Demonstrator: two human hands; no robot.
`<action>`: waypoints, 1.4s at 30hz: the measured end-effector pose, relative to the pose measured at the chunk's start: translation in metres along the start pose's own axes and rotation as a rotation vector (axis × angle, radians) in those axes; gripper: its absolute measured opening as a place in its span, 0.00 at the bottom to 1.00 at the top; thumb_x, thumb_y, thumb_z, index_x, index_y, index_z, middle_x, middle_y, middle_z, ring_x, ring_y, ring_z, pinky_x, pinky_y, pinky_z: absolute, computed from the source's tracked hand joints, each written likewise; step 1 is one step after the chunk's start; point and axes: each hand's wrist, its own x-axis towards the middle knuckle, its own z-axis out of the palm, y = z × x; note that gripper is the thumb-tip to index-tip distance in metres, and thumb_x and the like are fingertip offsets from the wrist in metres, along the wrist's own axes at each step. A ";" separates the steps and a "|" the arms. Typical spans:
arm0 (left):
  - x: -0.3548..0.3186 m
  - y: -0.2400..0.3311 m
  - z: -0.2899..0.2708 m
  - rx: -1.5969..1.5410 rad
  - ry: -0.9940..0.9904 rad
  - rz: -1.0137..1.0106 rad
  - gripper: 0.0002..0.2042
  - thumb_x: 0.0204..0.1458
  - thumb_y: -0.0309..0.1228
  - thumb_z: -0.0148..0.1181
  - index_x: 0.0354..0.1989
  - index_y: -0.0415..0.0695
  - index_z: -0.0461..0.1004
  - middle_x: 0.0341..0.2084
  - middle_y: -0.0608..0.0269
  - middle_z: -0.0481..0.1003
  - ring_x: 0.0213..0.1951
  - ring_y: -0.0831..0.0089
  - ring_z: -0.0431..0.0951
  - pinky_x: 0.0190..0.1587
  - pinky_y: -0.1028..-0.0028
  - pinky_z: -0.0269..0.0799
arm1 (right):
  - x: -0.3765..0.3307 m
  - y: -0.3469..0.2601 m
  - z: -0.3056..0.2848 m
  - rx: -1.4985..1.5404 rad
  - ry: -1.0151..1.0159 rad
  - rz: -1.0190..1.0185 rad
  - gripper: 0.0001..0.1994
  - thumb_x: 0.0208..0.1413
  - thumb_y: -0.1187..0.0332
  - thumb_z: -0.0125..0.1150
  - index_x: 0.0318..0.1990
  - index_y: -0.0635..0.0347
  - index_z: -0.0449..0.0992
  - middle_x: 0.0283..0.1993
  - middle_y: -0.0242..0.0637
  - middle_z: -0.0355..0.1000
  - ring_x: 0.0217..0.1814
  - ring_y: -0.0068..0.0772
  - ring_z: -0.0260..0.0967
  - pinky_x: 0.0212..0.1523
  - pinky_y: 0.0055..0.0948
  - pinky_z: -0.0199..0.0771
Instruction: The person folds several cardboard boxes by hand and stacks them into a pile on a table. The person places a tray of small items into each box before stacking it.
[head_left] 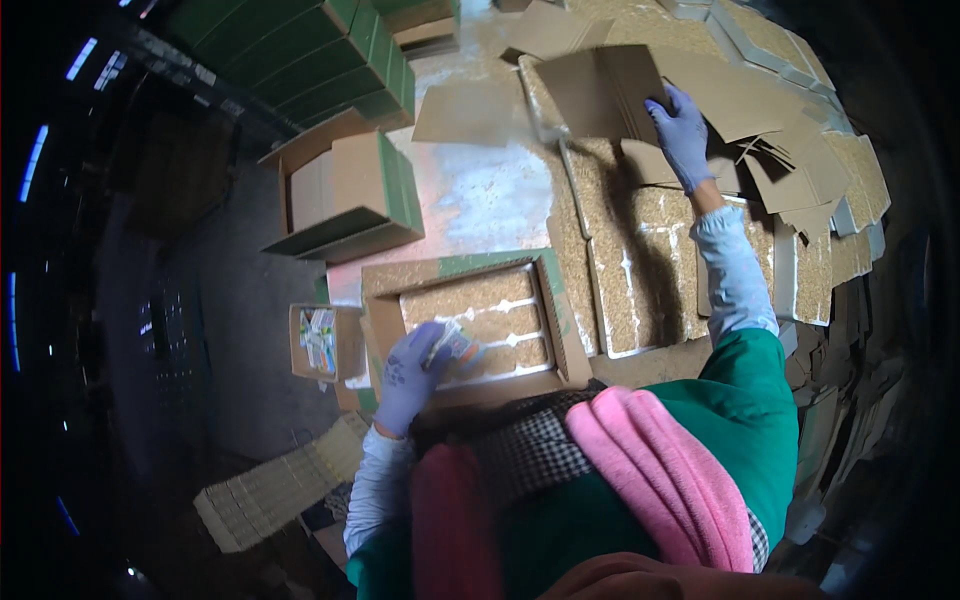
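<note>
My gloved left hand [412, 372] grips a small packet [455, 343] over the open filled carton [470, 322] at the table's near edge, while my gloved right hand [682, 132], fingers narrow, pinches a flat cardboard sheet [600, 90] toward the far edge.

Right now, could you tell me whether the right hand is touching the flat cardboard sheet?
Touching: the head view shows the gloved right hand with fingers gripping the edge of the cardboard sheet.

Hidden and unclear parts

The left hand [410, 375] covers most of a small packet [455, 343], whose print is too blurred to tell. Under the right hand [683, 132], the cardboard sheet [600, 90] hides what lies below; its far edge is smeared.
</note>
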 end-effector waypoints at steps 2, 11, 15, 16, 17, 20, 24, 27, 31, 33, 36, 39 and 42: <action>-0.002 0.005 -0.018 0.035 0.370 0.038 0.15 0.55 0.25 0.56 0.51 0.36 0.72 0.46 0.48 0.75 0.48 0.56 0.76 0.53 0.64 0.69 | -0.067 -0.078 0.005 0.561 0.068 -0.193 0.12 0.55 0.70 0.58 0.47 0.51 0.77 0.41 0.37 0.72 0.47 0.43 0.70 0.54 0.37 0.69; 0.030 0.043 -0.073 0.181 -0.115 0.310 0.24 0.50 0.42 0.60 0.54 0.44 0.71 0.49 0.51 0.73 0.49 0.54 0.72 0.50 0.59 0.67 | -0.214 -0.092 0.085 -0.014 -0.918 -1.132 0.05 0.49 0.66 0.55 0.34 0.51 0.75 0.46 0.36 0.69 0.57 0.49 0.62 0.64 0.47 0.57; 0.010 -0.013 0.002 0.783 -0.580 0.108 0.21 0.50 0.49 0.56 0.44 0.46 0.74 0.41 0.58 0.72 0.47 0.60 0.73 0.53 0.61 0.64 | -0.235 -0.123 0.072 -0.298 -1.142 -1.195 0.17 0.45 0.61 0.62 0.46 0.47 0.75 0.60 0.35 0.63 0.68 0.56 0.49 0.65 0.64 0.47; 0.008 -0.011 0.004 0.850 -0.605 0.094 0.20 0.50 0.48 0.56 0.44 0.47 0.74 0.42 0.59 0.73 0.47 0.60 0.73 0.55 0.61 0.63 | -0.240 -0.123 0.062 -0.500 -1.223 -1.172 0.20 0.44 0.60 0.63 0.48 0.43 0.76 0.57 0.36 0.66 0.65 0.52 0.53 0.62 0.58 0.53; 0.006 -0.011 -0.002 0.836 -0.600 0.094 0.20 0.50 0.48 0.56 0.44 0.47 0.74 0.42 0.59 0.73 0.47 0.60 0.73 0.55 0.61 0.63 | -0.227 -0.158 0.039 -0.586 -1.417 -0.968 0.20 0.44 0.61 0.62 0.49 0.44 0.77 0.58 0.37 0.65 0.67 0.49 0.53 0.64 0.55 0.52; -0.005 -0.007 -0.016 0.820 -0.464 0.121 0.16 0.53 0.43 0.54 0.42 0.45 0.75 0.43 0.57 0.73 0.49 0.60 0.72 0.59 0.60 0.60 | -0.247 -0.148 0.026 -0.615 -1.370 -0.840 0.15 0.47 0.65 0.58 0.44 0.49 0.79 0.55 0.40 0.68 0.59 0.44 0.64 0.57 0.46 0.62; 0.001 -0.020 -0.023 0.446 0.111 0.292 0.15 0.58 0.32 0.49 0.51 0.41 0.71 0.54 0.52 0.69 0.59 0.58 0.66 0.66 0.56 0.52 | -0.250 -0.155 0.043 -0.680 -1.276 -0.901 0.15 0.52 0.64 0.58 0.42 0.64 0.75 0.40 0.41 0.74 0.39 0.41 0.76 0.37 0.39 0.75; -0.016 -0.097 -0.006 -0.362 -0.059 -0.071 0.26 0.59 0.37 0.52 0.62 0.39 0.54 0.61 0.52 0.61 0.64 0.61 0.59 0.68 0.63 0.49 | -0.224 -0.173 -0.006 -0.147 -0.788 -0.373 0.19 0.56 0.62 0.58 0.53 0.58 0.72 0.40 0.43 0.73 0.40 0.42 0.75 0.42 0.39 0.75; -0.010 -0.112 0.010 -1.081 -0.340 -0.621 0.53 0.52 0.50 0.64 0.70 0.31 0.32 0.68 0.47 0.51 0.68 0.66 0.52 0.68 0.71 0.49 | -0.235 -0.144 0.003 -0.209 -0.899 -0.065 0.27 0.57 0.54 0.58 0.62 0.56 0.66 0.46 0.48 0.69 0.49 0.46 0.70 0.51 0.39 0.70; -0.002 -0.125 0.058 -0.664 -0.161 -0.475 0.58 0.42 0.47 0.73 0.70 0.32 0.35 0.63 0.47 0.58 0.62 0.63 0.63 0.63 0.70 0.60 | -0.263 -0.141 0.050 -0.249 -1.087 -0.422 0.34 0.51 0.52 0.63 0.62 0.61 0.63 0.54 0.52 0.65 0.57 0.52 0.64 0.57 0.41 0.65; -0.010 -0.140 0.080 -0.486 0.049 -0.370 0.52 0.42 0.43 0.74 0.68 0.34 0.45 0.58 0.50 0.66 0.56 0.64 0.69 0.58 0.70 0.66 | -0.268 -0.115 0.060 -0.047 -0.777 -0.302 0.44 0.44 0.46 0.68 0.66 0.59 0.58 0.55 0.53 0.62 0.58 0.52 0.60 0.59 0.42 0.61; -0.009 -0.132 0.069 -0.696 0.076 -0.282 0.43 0.42 0.39 0.74 0.64 0.36 0.55 0.53 0.53 0.70 0.53 0.66 0.71 0.57 0.69 0.68 | -0.302 -0.068 0.076 0.016 -0.688 0.216 0.55 0.44 0.51 0.71 0.70 0.71 0.42 0.70 0.55 0.50 0.72 0.47 0.49 0.70 0.37 0.49; -0.011 -0.129 0.038 -0.980 0.014 -0.375 0.40 0.44 0.37 0.72 0.63 0.37 0.58 0.53 0.54 0.70 0.54 0.67 0.70 0.58 0.69 0.67 | -0.295 -0.124 0.064 0.808 -0.789 0.605 0.52 0.49 0.54 0.69 0.71 0.69 0.40 0.70 0.48 0.51 0.71 0.40 0.50 0.69 0.33 0.51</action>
